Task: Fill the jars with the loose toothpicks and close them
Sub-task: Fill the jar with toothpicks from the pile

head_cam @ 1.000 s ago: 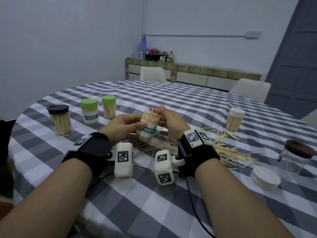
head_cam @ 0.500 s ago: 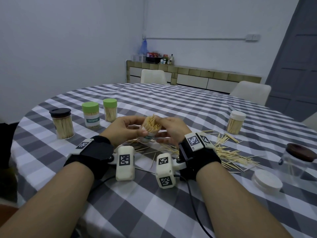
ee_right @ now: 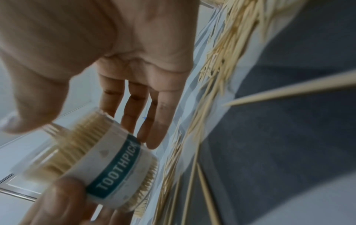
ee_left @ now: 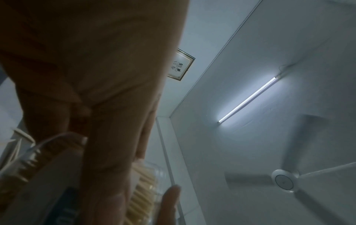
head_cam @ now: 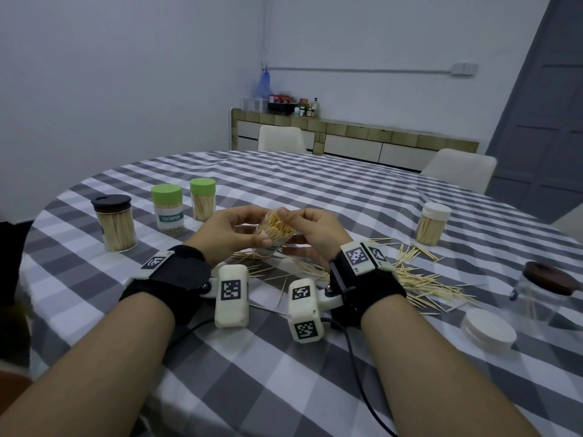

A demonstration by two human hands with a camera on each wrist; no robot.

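Observation:
My left hand grips a lidless clear jar with a teal TOOTHPICK label, held just above the table and tilted with its mouth towards me. It is packed with toothpicks. My right hand is at the jar's right side: its thumb lies on the mouth, and its straight fingers touch the label of the jar. Loose toothpicks lie scattered on the checked cloth under and to the right of my hands. The left wrist view shows mostly the palm of the left hand and a sliver of the jar.
At the left stand a black-lidded jar and two green-lidded jars, all full. A white-lidded jar stands at the right. A brown-lidded glass jar and a loose white lid sit near right.
The jar has tipped from upright to mouth-towards-me and dropped slightly. The toothpicks that stuck out of its top now sit level inside. My right thumb has moved onto the mouth.

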